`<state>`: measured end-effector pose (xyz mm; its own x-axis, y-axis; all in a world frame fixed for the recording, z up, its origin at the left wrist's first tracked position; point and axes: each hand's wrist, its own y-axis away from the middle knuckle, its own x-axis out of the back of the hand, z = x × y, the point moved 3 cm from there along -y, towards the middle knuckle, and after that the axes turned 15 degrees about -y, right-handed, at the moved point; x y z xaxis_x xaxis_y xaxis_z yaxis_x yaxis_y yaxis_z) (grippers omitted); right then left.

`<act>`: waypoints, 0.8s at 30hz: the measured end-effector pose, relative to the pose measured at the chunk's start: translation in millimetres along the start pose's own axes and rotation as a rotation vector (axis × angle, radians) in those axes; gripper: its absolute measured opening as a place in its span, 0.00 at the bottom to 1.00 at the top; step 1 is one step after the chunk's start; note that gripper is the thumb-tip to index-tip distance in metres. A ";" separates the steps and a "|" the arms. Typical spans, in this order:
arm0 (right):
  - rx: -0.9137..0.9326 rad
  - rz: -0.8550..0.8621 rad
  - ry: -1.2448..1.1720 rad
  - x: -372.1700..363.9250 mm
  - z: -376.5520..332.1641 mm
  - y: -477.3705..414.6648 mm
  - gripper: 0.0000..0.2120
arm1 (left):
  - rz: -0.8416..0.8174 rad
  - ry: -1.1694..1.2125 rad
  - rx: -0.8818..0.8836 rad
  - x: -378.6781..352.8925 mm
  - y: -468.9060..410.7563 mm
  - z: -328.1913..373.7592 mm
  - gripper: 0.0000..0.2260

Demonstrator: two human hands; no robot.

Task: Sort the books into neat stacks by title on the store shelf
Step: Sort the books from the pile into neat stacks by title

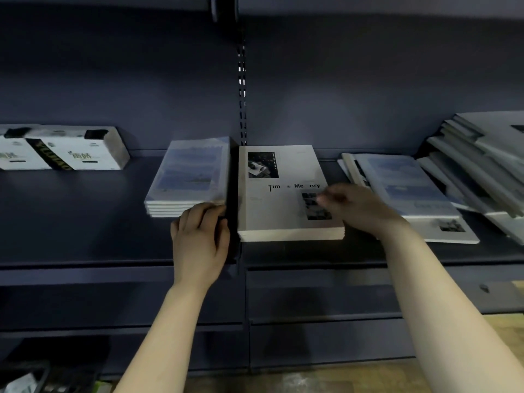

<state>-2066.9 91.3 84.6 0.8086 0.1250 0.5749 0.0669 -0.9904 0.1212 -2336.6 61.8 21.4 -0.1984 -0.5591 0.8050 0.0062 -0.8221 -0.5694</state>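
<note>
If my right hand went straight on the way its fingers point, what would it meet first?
The right hand points left: likely the dark divider first, though depth is unclear.

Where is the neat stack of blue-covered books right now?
Head view, left of centre: the blue-covered stack lies left of the Time & Memory stack, the left hand at its front corner.

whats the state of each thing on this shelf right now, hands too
blue-cover stack: flat, edges lined up
Time & Memory stack: flat, neat
mixed pile: untidy, covers overlapping
grey books: slumped, tilted, far right
white boxes: lying flat, far left
left hand: curled fingers touching the blue-cover stack's front corner
right hand: blurred, fingers resting on the Time & Memory stack
</note>
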 end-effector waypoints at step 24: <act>-0.243 0.293 0.439 153.7 132.2 -1.1 0.21 | -0.231 -0.036 -0.316 -43.5 -58.0 215.5 0.21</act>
<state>-1865.4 103.7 65.8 0.4512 -0.0882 0.8880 -0.3009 -0.9518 0.0584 -2117.1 110.5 55.3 -0.1242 -0.3710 0.9203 -0.3382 -0.8561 -0.3907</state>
